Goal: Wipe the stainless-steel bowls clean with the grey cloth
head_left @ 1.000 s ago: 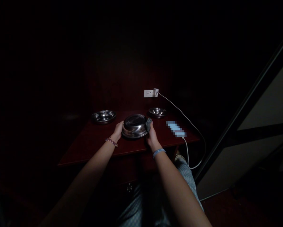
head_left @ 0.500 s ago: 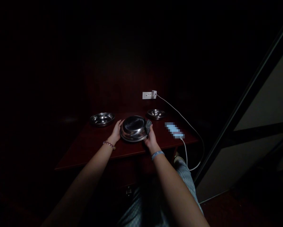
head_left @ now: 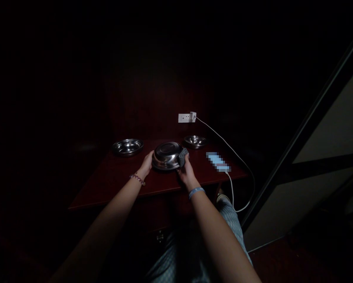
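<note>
A shiny steel bowl is held with its underside up over the front part of the table. At its left edge my left hand grips the rim. My right hand presses a grey cloth against the bowl's right side, with fingers partly hidden beneath the rim. Behind and to the left sits a second steel bowl, upright. A smaller steel bowl stands upright at the back right.
On the dark red table, a blurred-out phone lies at the right. Its white cable loops down past the table edge and up to a wall socket. A framed panel stands to the right.
The held bowl has tilted so that its underside faces more upward and less toward me. The cloth and right fingers have shifted slightly left along its side.
</note>
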Demonstrator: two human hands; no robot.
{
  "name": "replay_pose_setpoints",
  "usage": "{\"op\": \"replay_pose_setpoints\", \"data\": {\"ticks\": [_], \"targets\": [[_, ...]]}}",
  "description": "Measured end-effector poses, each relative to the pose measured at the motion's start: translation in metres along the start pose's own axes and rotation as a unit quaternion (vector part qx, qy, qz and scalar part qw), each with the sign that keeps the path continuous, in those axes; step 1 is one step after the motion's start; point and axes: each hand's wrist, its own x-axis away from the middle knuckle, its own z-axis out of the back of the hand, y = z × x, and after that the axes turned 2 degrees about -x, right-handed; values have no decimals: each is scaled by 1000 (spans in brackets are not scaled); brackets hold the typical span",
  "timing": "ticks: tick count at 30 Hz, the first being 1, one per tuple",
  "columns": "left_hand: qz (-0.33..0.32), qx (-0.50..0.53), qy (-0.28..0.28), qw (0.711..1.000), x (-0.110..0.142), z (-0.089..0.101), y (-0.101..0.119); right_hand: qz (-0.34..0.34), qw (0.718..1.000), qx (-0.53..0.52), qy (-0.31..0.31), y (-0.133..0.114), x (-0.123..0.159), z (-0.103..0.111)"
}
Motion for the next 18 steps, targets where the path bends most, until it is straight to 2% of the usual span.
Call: {"op": "replay_pose_setpoints", "data": {"ticks": [5,9,14,18], "targets": [[5,-33,13,999,1,1,0,1,1000,6,17,0,-3,2],[-3,-61,16,998,1,4,3,12,1000,18,-11,1,-12,7],[0,-65,-24,998,4,7,8,5,998,-8,-67,-2,-20,12],[8,-52,-59,997,2,9,8,-9,997,-6,-77,-10,-14,12]]}}
